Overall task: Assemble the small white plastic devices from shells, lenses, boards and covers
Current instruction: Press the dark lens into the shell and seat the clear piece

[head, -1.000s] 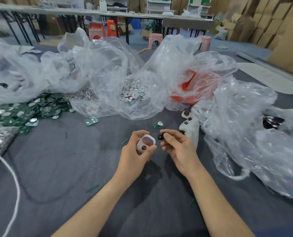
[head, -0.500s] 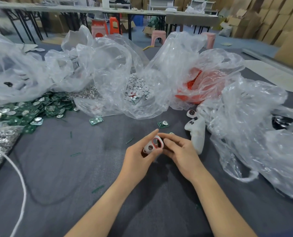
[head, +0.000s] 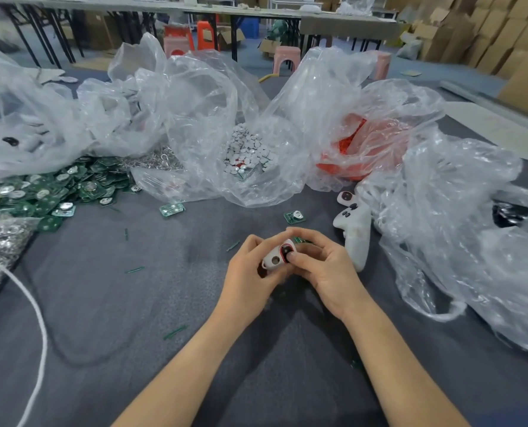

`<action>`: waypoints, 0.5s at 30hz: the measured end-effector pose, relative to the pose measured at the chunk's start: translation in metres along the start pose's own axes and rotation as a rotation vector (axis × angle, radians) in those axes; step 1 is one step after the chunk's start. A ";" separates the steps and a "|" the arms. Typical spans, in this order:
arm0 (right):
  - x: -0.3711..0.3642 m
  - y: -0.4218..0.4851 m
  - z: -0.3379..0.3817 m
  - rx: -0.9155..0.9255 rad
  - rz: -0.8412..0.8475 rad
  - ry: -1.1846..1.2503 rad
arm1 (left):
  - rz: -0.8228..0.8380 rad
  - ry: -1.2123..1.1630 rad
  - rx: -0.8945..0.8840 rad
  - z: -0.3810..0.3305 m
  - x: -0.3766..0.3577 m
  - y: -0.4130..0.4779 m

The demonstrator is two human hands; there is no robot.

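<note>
White plastic shell [head: 273, 261] is sitting in the left grip [head: 250, 274], whose fingers are curling round it from below, just above the grey worktop [head: 133, 303] at mid-view. The right grip [head: 327, 266] is pinching the shell's red-rimmed upper end, its thumb pressing on a dark lens [head: 285, 249] inside that rim. Just beyond the knuckles a loose green board [head: 294, 216] is lying flat, and another board [head: 172, 208] is lying well to the left. Near the right grip a stack of white devices [head: 355, 238] is resting against a crumpled clear bag [head: 456, 226]. Farther back, one clear bag is holding small white discs [head: 250, 149] and another is holding red parts [head: 345, 149]. On the far left a heap of green boards [head: 50, 189] is spilling out, and a white cord [head: 39, 318] is trailing across the worktop.
</note>
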State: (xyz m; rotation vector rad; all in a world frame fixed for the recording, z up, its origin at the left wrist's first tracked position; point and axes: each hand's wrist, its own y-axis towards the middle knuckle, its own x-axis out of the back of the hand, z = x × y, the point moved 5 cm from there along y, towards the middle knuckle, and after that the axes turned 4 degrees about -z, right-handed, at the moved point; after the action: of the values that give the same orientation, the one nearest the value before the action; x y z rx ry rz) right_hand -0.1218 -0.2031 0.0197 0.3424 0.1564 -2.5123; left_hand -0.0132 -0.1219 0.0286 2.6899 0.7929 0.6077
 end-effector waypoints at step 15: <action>0.002 0.001 0.000 0.013 0.027 0.058 | 0.064 -0.109 0.029 -0.001 -0.004 -0.002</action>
State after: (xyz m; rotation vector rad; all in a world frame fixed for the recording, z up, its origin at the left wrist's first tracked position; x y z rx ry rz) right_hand -0.1228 -0.2046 0.0197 0.4203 0.1579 -2.4784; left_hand -0.0176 -0.1220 0.0273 2.7566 0.6953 0.4630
